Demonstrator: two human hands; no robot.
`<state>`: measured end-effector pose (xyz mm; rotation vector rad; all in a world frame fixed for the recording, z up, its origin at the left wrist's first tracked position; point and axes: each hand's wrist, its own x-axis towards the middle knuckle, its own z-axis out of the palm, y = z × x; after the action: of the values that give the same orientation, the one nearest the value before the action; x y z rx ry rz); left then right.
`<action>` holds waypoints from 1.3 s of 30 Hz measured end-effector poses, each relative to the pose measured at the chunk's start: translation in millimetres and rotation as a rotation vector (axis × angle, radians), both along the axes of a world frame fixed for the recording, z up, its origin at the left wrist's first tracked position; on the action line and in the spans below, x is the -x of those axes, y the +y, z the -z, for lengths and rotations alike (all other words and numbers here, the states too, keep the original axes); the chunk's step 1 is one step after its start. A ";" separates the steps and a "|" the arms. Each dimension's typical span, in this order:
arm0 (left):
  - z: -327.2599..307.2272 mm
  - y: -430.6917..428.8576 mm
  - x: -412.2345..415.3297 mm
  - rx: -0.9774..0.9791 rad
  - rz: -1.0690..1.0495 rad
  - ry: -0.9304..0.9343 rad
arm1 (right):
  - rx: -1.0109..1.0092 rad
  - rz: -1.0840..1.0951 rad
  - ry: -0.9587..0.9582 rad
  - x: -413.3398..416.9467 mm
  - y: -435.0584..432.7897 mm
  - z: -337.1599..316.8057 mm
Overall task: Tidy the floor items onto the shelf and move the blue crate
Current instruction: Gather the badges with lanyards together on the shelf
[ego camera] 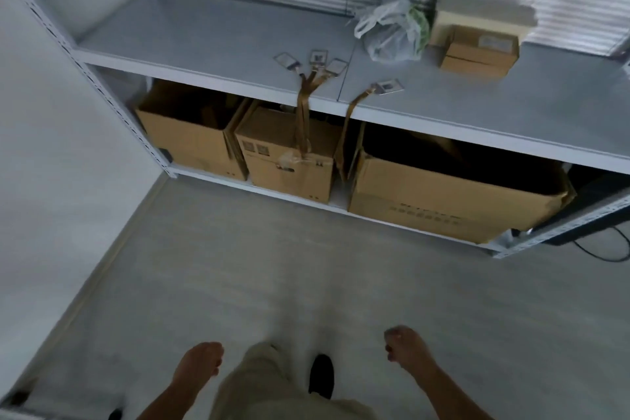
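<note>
A grey metal shelf stands ahead of me against the window blinds. On its top board lie several badge holders with tan lanyards hanging over the front edge, a crumpled plastic bag and a small cardboard box. My left hand and my right hand hang low at the bottom of the view, both curled into loose fists with nothing in them. No blue crate is in view.
Three cardboard boxes fill the lower shelf level, the right one large and open. A white wall closes the left side. Grey floor lies between me and the shelf. A black cable runs at the far right.
</note>
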<state>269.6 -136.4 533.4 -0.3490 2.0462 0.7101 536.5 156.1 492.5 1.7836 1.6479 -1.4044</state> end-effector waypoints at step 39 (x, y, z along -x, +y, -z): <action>-47.6 508.4 345.5 -0.330 0.183 0.142 | 0.145 0.471 0.324 472.0 324.5 -80.3</action>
<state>-75.9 372.0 581.0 0.0790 2.0162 0.9617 64.5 480.6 572.8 2.0241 1.2593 -2.0524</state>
